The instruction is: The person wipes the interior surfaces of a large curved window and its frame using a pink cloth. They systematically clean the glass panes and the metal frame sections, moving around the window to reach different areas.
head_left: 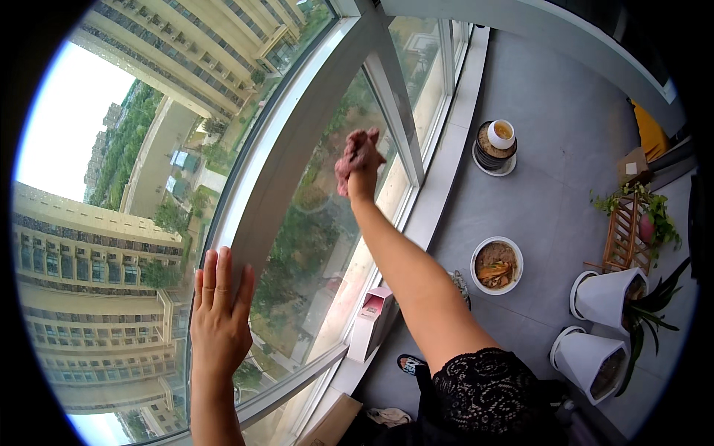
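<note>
My right hand (363,181) is closed round a crumpled, dusty-pink cleaning cloth (359,154), which bunches out past the fingers. That arm reaches forward, and the cloth is at the lower window pane (312,215); whether it presses on the glass I cannot tell. My left hand (221,316) lies flat with fingers stretched on the light metal window rail (256,160), holding nothing. A faint round smear shows on the pane below the cloth.
A white and pink box (370,323) stands on the sill beside the window. On the grey tiled floor (550,97) are a soil-filled white pot (497,265), a dark pot (494,152) bearing a white cup, and white planters (602,297). A wooden plant stand (623,234) is at the right.
</note>
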Tool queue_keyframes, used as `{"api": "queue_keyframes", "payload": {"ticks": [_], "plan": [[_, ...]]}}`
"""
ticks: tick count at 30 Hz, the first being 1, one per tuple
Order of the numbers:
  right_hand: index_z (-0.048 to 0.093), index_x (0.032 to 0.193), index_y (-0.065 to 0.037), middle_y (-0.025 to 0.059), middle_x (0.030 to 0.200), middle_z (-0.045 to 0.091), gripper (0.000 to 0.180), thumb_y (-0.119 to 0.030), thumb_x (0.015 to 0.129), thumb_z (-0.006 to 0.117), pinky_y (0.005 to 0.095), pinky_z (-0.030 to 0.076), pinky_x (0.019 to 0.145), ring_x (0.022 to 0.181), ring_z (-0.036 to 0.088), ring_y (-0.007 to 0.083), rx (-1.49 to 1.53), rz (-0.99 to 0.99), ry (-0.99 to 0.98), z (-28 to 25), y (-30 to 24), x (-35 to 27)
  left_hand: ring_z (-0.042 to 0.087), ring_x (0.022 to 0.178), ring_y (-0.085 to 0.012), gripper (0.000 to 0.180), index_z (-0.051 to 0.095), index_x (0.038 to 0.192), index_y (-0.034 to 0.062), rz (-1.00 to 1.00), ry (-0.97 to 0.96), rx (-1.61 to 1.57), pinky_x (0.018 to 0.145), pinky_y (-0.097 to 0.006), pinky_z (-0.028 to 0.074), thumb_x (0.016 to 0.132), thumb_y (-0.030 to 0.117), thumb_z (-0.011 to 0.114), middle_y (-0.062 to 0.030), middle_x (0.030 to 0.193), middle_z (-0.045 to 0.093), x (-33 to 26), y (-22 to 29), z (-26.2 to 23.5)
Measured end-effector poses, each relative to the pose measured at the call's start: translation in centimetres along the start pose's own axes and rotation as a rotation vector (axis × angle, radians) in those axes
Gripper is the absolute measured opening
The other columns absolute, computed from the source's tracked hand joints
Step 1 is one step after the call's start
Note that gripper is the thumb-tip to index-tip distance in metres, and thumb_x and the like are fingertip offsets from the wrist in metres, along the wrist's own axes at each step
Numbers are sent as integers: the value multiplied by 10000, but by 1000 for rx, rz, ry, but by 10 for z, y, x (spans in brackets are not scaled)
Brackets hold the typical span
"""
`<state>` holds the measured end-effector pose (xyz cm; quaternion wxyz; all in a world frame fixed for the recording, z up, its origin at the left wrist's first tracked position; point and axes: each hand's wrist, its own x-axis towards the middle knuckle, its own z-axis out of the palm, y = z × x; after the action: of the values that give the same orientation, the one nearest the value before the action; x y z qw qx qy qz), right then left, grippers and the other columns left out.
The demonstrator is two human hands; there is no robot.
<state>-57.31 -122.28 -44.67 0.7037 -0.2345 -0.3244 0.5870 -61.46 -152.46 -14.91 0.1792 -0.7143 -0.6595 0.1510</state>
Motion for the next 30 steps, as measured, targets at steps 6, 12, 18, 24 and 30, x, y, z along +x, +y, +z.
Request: {"api": "queue_keyframes", "payload": {"ticks": [6,12,18,24,30], "plan": [[268,1517,-86,170,1588,218,538,-88,1014,457,369,411,972,1167,430,245,-580,-179,-122,78,-53,-298,279,1458,-395,464,562,1329,48,11,-27,-17,1168,-520,263,872,-2,495,-209,1567,297,-1,-1,-3],[351,1394,-100,102,1345,348,371,-119,1028,408,288,463,707,790,518,155,-250,-7,16,86,-48,-194,292,1456,-374,439,580,1280,24,27,0,-90,1166,-506,273,851,-19,501,-198,1568,298,-1,-2,-7],[427,843,-220,-37,558,366,300,13,872,240,258,172,308,367,258,96,137,890,259,83,-146,-37,285,1463,-352,466,605,1266,49,43,83,-124,1177,-469,280,816,-38,521,-176,1574,295,-14,-4,-8],[503,1174,-117,19,1039,525,235,-37,969,423,244,514,661,889,567,118,-159,194,87,138,-131,-183,255,1481,-325,515,602,1291,52,88,128,-158,1194,-449,252,781,-3,555,-165,1588,273,-7,-6,-14],[503,1315,-102,89,1241,596,334,-228,1005,507,348,517,919,1097,608,215,438,1207,-93,146,-204,-274,250,1482,-310,502,590,1309,44,60,148,-163,1202,-437,238,810,59,540,-158,1591,270,-28,-14,-7]]}}
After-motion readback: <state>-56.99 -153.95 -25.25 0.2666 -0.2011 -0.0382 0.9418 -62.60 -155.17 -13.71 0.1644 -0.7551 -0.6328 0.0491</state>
